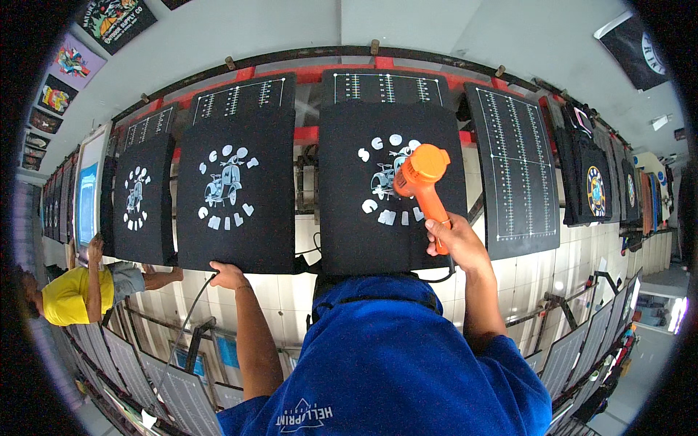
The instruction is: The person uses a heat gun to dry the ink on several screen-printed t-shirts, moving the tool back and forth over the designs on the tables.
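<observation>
My right hand is wrapped round the handle of an orange hair dryer. The dryer's head hangs over the pale scooter print on a black T-shirt, hiding part of that print. This shirt lies on a board straight in front of me. My left hand is closed on a thin dark cord by the near edge of the neighbouring board. On that board lies another black T-shirt with the same scooter print.
A bare black board with white grid marks is at right. Farther left lies a third printed shirt. A person in a yellow shirt holds a framed screen at far left. Dark shirts hang at right; more boards stand behind me.
</observation>
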Demonstrator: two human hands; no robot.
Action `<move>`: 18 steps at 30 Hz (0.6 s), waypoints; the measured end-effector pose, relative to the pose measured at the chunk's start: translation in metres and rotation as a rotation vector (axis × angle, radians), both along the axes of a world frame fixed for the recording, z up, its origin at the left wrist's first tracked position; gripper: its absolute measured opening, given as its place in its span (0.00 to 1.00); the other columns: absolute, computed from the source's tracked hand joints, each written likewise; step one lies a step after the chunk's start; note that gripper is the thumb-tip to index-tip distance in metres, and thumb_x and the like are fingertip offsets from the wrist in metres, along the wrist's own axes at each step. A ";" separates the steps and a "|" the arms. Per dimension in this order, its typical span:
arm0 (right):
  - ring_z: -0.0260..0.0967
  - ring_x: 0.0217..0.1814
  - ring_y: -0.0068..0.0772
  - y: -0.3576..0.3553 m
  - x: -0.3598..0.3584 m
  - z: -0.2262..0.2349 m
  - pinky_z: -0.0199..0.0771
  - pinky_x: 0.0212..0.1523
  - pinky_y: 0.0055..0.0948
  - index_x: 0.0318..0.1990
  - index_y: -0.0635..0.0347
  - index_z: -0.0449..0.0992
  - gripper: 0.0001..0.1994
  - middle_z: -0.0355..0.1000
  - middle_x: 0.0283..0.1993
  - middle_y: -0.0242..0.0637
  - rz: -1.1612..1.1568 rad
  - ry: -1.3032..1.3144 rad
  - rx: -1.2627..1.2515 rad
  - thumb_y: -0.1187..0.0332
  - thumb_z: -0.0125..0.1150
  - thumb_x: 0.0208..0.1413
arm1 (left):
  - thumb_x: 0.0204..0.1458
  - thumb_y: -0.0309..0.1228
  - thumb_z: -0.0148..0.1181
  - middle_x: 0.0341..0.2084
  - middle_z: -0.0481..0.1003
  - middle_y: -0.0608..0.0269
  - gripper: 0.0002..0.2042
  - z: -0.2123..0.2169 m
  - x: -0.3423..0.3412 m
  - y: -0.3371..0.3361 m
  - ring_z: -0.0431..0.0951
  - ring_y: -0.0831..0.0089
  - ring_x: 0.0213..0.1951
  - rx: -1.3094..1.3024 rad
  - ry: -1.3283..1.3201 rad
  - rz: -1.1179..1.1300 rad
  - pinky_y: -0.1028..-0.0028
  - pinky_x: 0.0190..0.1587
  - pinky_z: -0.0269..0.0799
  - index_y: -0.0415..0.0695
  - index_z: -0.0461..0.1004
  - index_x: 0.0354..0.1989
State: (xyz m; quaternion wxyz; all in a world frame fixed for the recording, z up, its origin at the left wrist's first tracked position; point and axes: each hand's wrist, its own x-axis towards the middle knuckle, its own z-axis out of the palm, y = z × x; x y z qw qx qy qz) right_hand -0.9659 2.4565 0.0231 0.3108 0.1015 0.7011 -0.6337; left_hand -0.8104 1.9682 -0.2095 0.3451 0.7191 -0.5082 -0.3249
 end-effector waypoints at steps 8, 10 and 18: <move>0.66 0.22 0.18 -0.026 -0.009 -0.008 0.72 0.25 0.20 0.39 0.64 0.70 0.15 0.66 0.26 0.28 0.047 0.016 -0.085 0.60 0.61 0.57 | 0.58 0.48 0.49 0.42 0.68 0.26 0.35 0.005 -0.001 0.003 0.73 0.40 0.44 0.000 -0.027 -0.043 0.54 0.48 0.70 0.20 0.49 0.51; 0.67 0.22 0.18 -0.026 -0.014 -0.004 0.72 0.25 0.18 0.41 0.65 0.70 0.16 0.67 0.26 0.29 0.063 -0.019 -0.072 0.60 0.61 0.57 | 0.59 0.47 0.49 0.41 0.68 0.27 0.34 0.006 -0.001 0.004 0.74 0.40 0.43 0.003 -0.010 -0.045 0.53 0.47 0.70 0.21 0.49 0.51; 0.68 0.23 0.18 -0.037 -0.016 -0.008 0.71 0.24 0.19 0.41 0.65 0.70 0.16 0.68 0.27 0.29 0.113 0.037 -0.075 0.60 0.61 0.57 | 0.59 0.47 0.49 0.40 0.69 0.26 0.32 0.008 -0.004 0.006 0.74 0.38 0.43 -0.037 -0.080 -0.055 0.52 0.46 0.70 0.22 0.50 0.50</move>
